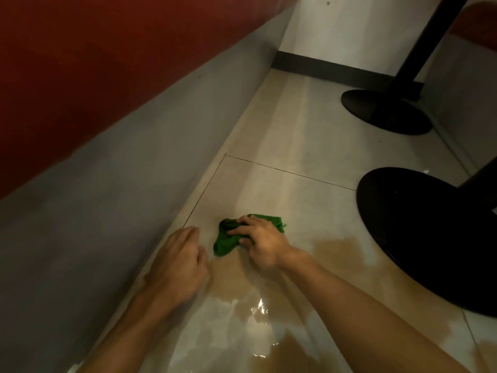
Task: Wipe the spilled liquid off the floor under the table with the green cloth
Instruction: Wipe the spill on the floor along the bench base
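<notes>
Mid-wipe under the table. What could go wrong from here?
1. The green cloth is bunched small in the grip of the right hand, while the brown spill spreads much wider. The cloth may saturate and just smear the liquid.
2. The spill reaches the near black table base, so liquid could be missed along its edge.
3. The left hand rests on the floor at the puddle's edge and could slip if it is wet there.

The green cloth (225, 242) lies crumpled on the pale tiled floor (295, 146), gripped under the right hand (262, 244). The spilled liquid (231, 281), brownish and shiny, spreads between this hand and the left hand (180, 262), toward the wrists
</notes>
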### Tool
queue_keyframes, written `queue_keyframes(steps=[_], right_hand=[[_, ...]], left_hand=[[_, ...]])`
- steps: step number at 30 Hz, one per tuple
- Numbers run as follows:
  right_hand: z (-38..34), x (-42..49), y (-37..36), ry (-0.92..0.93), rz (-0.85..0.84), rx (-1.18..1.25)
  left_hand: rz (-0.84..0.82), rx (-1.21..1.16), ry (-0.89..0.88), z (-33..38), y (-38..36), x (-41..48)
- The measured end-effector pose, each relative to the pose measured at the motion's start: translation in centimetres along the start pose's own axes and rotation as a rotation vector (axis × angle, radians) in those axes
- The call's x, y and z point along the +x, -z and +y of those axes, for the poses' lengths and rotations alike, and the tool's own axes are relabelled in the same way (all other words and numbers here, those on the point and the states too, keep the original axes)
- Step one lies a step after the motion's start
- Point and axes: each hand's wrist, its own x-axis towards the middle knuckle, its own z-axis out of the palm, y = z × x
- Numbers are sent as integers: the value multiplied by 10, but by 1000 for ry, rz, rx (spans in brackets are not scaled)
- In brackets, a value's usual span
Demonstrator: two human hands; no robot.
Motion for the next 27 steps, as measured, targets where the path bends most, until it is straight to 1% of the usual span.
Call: queue_keyframes(steps=[2, 4, 6, 10, 13, 17, 20, 23, 25, 27], right_hand=[[5, -16, 1, 34, -1, -5], [20, -34, 4, 43, -6, 19], [42, -48, 13, 19, 2, 46], [76, -52, 38, -72, 72, 48], [75, -38, 43, -99, 102, 50], [45, -24, 31, -104, 137, 31], [31, -30, 21, -40, 91, 25], [46, -49, 18, 6, 34, 70], [67, -63, 24, -7, 21, 98], [90, -73, 37, -62, 38, 99]], left_hand=[[-121, 30, -57, -3, -13, 23], [-200, 74, -54, -11, -25, 34], [-207, 101, -46, -13, -31, 34], [-199, 90, -28, -9, -31, 30], [-194, 88, -13, -5, -30, 31], [-196, 82, -7, -5, -29, 31], [-196, 64, -10, -9, -29, 30], [-195, 53, -14, -12, -28, 29], [-198, 56, -9, -10, -28, 28], [-204, 54, -1, -8, -28, 28]])
